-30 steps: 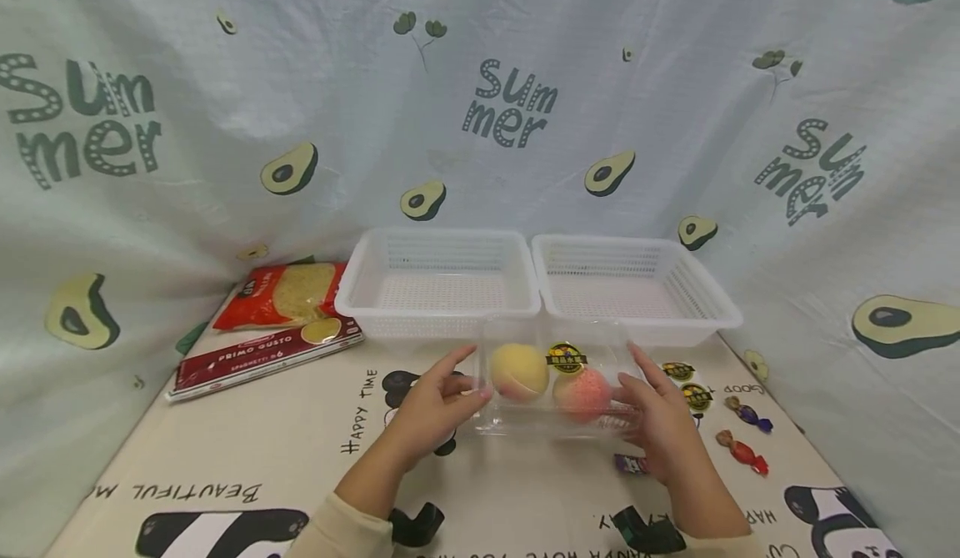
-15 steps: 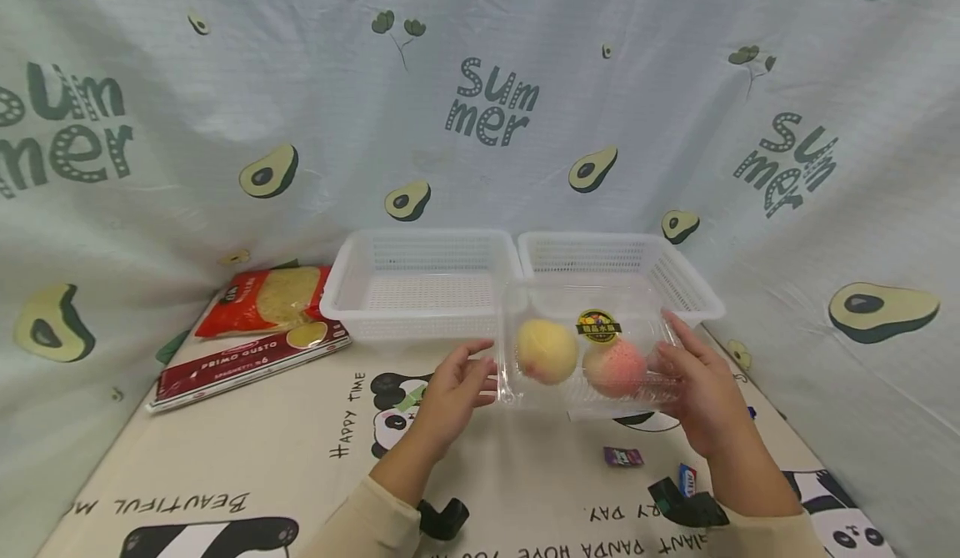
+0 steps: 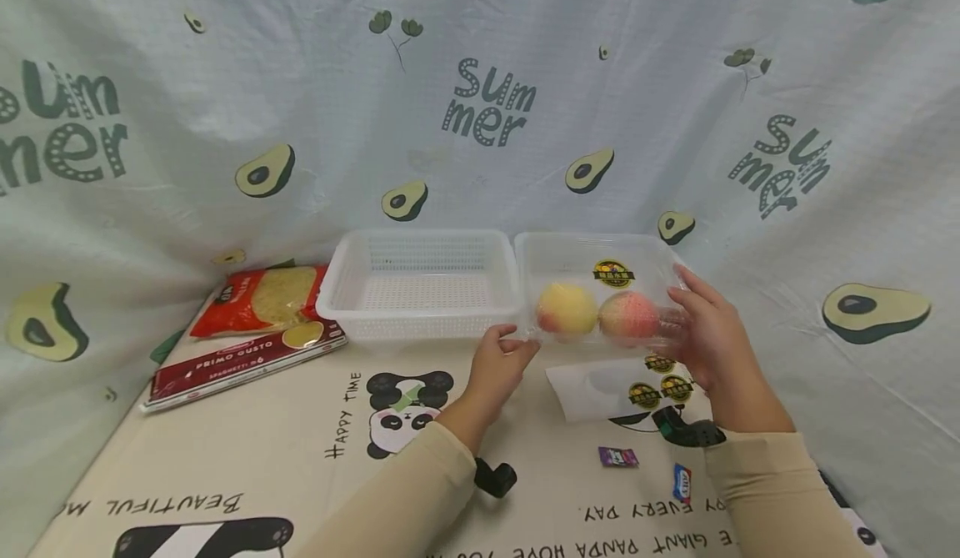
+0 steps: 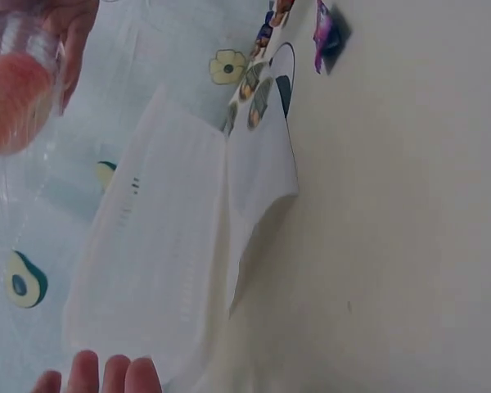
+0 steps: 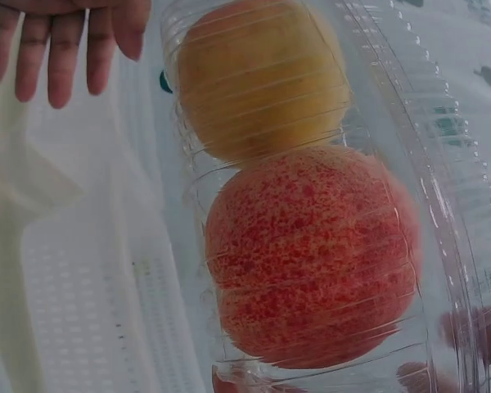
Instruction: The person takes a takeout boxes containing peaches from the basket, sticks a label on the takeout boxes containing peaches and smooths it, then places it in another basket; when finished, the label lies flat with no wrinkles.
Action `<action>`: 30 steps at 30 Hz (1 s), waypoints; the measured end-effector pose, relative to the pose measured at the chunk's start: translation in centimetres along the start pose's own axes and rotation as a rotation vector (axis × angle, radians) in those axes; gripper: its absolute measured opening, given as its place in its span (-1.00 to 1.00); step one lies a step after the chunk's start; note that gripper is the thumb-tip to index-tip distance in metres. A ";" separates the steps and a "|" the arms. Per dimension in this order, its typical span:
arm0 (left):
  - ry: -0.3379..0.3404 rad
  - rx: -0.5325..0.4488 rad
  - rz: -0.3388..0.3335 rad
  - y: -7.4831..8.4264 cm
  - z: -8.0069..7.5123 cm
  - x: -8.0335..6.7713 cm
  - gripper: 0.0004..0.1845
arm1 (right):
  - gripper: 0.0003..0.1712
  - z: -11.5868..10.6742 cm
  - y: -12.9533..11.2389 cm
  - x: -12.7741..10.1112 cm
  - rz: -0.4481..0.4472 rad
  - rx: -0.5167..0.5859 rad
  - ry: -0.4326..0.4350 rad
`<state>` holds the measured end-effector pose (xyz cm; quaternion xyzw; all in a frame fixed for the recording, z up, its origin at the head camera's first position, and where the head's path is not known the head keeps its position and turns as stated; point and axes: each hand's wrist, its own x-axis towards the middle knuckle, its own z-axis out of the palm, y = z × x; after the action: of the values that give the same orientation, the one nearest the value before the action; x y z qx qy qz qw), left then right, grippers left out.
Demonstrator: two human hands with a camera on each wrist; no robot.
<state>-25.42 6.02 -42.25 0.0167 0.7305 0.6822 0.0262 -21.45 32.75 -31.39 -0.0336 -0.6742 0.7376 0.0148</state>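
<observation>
A clear plastic fruit box (image 3: 652, 270) with a gold-and-black sticker holds a yellow peach (image 3: 566, 308) and a red peach (image 3: 630, 318). My right hand (image 3: 712, 333) grips its right end, with the thumb and fingers partly seen through the plastic in the right wrist view. The box is held up over the right white basket (image 3: 596, 237), hiding most of it. My left hand (image 3: 501, 366) is near the box's left end. In the right wrist view its fingers (image 5: 57, 61) hang straight, apart from the box.
The left white basket (image 3: 420, 324) stands beside the right one. A red pasta bag (image 3: 258, 299) and a maroon spaghetti pack (image 3: 243, 362) lie at the left. A sticker sheet (image 3: 592, 387), a purple candy (image 3: 618, 457) and a blue candy (image 3: 682, 483) lie in front.
My right hand has carried the fruit box up, right and away to over the right basket. My left hand has moved right, following it. The sticker sheet and small candies have come into view.
</observation>
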 end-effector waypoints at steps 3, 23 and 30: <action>0.018 -0.045 -0.048 0.2 1.3 0.6 -0.24 | -0.20 -0.6 -0.6 1.5 0.046 0.026 0.019; 0.355 -0.277 -0.103 0.9 6.7 3.8 -0.35 | -0.30 -1.8 -1.3 11.4 0.298 0.006 0.177; 0.441 -0.354 -0.090 0.6 7.0 4.6 -0.48 | -0.32 -1.8 -0.2 13.7 0.384 -0.029 0.257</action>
<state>-29.55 13.27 -42.21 -0.1695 0.5881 0.7844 -0.1005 -34.99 35.49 -31.74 -0.2554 -0.6585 0.7068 -0.0406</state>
